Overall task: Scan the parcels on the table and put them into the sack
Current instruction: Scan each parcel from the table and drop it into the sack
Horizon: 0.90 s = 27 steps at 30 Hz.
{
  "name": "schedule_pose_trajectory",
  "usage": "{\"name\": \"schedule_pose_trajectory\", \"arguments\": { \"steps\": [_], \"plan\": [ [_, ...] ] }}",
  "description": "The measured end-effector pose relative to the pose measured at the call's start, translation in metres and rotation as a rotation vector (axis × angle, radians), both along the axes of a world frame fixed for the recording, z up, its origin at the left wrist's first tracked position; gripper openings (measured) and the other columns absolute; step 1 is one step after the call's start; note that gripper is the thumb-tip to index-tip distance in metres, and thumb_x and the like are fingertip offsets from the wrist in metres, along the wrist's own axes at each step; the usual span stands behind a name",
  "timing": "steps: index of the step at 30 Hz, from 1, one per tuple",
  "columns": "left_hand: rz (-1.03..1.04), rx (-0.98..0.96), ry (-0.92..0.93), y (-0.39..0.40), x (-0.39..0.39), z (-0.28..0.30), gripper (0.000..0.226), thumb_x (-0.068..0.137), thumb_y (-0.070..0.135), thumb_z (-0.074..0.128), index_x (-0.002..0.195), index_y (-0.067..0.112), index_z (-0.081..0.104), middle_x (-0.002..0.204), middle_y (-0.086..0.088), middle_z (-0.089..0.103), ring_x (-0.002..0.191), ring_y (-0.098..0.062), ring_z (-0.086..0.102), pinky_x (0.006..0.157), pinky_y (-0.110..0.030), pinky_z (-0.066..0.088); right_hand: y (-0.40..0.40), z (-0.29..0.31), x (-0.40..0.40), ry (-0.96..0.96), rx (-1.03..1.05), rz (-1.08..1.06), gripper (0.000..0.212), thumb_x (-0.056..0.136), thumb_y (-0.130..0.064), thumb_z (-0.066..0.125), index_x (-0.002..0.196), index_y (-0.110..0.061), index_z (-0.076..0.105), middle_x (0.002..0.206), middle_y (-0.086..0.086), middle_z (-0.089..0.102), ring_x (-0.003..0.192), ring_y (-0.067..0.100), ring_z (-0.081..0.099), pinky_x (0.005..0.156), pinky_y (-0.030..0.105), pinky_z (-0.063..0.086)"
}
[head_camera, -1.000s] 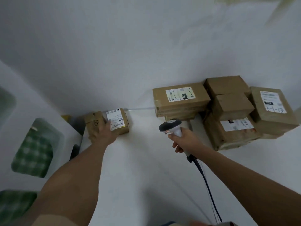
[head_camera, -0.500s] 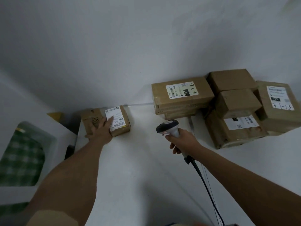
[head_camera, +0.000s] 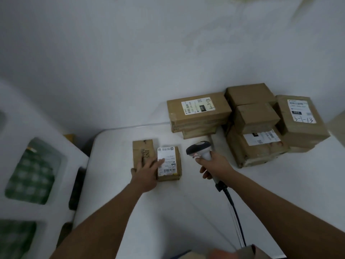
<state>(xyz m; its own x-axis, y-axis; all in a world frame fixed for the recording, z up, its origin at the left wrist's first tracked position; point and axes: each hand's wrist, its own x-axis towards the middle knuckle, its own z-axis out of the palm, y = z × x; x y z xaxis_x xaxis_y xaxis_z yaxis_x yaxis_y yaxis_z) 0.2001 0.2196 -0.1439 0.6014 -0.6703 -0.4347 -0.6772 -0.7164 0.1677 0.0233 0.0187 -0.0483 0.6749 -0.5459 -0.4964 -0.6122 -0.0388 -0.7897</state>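
Parcel (head_camera: 169, 162), small brown carton, white barcode label upward

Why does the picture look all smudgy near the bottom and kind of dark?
In the head view the room light is dim and bluish; the bottom edge is motion-smeared; the green checked sack at left is blurry; the small brown cardboard parcel and grey handheld scanner stay fairly sharp; the wide lens bends the white table.

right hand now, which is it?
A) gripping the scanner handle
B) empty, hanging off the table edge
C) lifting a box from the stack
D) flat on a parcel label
A: the right hand is wrapped round the handle of the barcode scanner, whose head points toward the small parcel under the left hand.
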Motion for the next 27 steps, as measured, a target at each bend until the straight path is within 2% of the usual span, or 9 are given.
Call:
{"name": "schedule_pose_trajectory", "arguments": {
  "steps": [7,11,15,18,20,22,24,25,27],
  "plan": [
    [-0.277,-0.013,0.011,-0.047,-0.100,-0.006,0.072,0.093,0.052,0.048,0.150,0.051,0.004,0.162,0.011,-0.001,0.146,-0.042,-0.020,0.110,-0.073,0.012,-0.007,-0.009,-0.056,0.006,-0.004,-0.125,0.021,0.092,-0.029,0.065,0.095,-0.009,0.062,0.070,0.010,0.070,0.054,0.019,0.066,0.053,0.028,0.053],
    [-0.398,-0.041,0.019,-0.076,-0.136,-0.013,0.075,0.089,0.064,0.048,0.151,0.048,0.009,0.163,0.009,-0.005,0.147,-0.039,-0.024,0.109,-0.076,0.002,-0.012,-0.008,-0.090,0.018,-0.007,-0.206,0.021,0.091,-0.027,0.067,0.098,-0.009,0.062,0.069,0.010,0.071,0.051,0.020,0.065,0.053,0.028,0.053],
    [-0.139,-0.075,0.023,-0.094,-0.156,-0.017,0.101,0.079,0.077,0.052,0.154,0.042,-0.006,0.160,0.005,-0.024,0.145,-0.045,-0.019,0.108,-0.074,0.001,-0.022,-0.007,-0.122,0.039,-0.041,-0.270,0.024,0.092,-0.030,0.065,0.095,-0.006,0.064,0.069,0.008,0.071,0.052,0.017,0.066,0.051,0.025,0.053],
    [0.031,-0.102,-0.030,-0.095,-0.158,-0.012,0.084,0.090,0.055,0.054,0.154,0.042,0.001,0.160,-0.002,-0.021,0.141,-0.047,0.006,0.105,-0.064,0.031,-0.027,-0.007,-0.139,0.042,-0.044,-0.307,0.024,0.092,-0.032,0.065,0.093,-0.008,0.064,0.072,0.008,0.072,0.053,0.017,0.067,0.051,0.025,0.053],
    [0.121,-0.184,0.005,-0.091,-0.152,-0.006,0.080,0.089,0.042,0.059,0.153,0.042,0.011,0.161,0.000,-0.011,0.132,-0.040,0.023,0.101,-0.054,0.038,-0.027,-0.008,-0.145,0.041,-0.044,-0.331,0.025,0.091,-0.033,0.065,0.093,-0.008,0.064,0.073,0.009,0.072,0.055,0.017,0.067,0.054,0.027,0.056],
    [0.220,-0.303,0.149,-0.086,-0.137,-0.009,0.083,0.082,0.031,0.067,0.151,0.041,0.020,0.162,0.004,0.001,0.132,-0.036,0.028,0.104,-0.051,0.038,-0.024,-0.010,-0.147,0.043,-0.032,-0.349,0.027,0.091,-0.034,0.066,0.092,-0.007,0.064,0.074,0.010,0.073,0.055,0.017,0.067,0.057,0.028,0.057],
    [0.301,-0.540,0.401,-0.079,-0.119,-0.009,0.085,0.076,0.011,0.068,0.146,0.041,0.030,0.157,0.001,0.021,0.135,-0.031,0.034,0.106,-0.047,0.040,-0.020,-0.011,-0.146,0.039,-0.011,-0.361,0.028,0.090,-0.034,0.066,0.093,-0.007,0.064,0.074,0.010,0.073,0.054,0.017,0.067,0.055,0.027,0.057],
    [0.365,-0.654,0.535,-0.072,-0.109,-0.009,0.086,0.076,0.000,0.063,0.144,0.041,0.031,0.153,-0.001,0.029,0.134,-0.029,0.038,0.104,-0.044,0.043,-0.018,-0.012,-0.145,0.035,-0.004,-0.363,0.028,0.090,-0.034,0.066,0.094,-0.006,0.064,0.074,0.011,0.073,0.053,0.017,0.066,0.053,0.026,0.055],
    [0.469,-0.694,0.679,-0.057,-0.093,-0.009,0.084,0.083,-0.016,0.045,0.147,0.037,0.032,0.149,0.000,0.037,0.132,-0.026,0.043,0.097,-0.035,0.047,-0.015,-0.012,-0.140,0.030,-0.007,-0.358,0.026,0.091,-0.031,0.065,0.095,-0.005,0.064,0.073,0.010,0.072,0.051,0.015,0.065,0.050,0.023,0.053]
  ]
}}
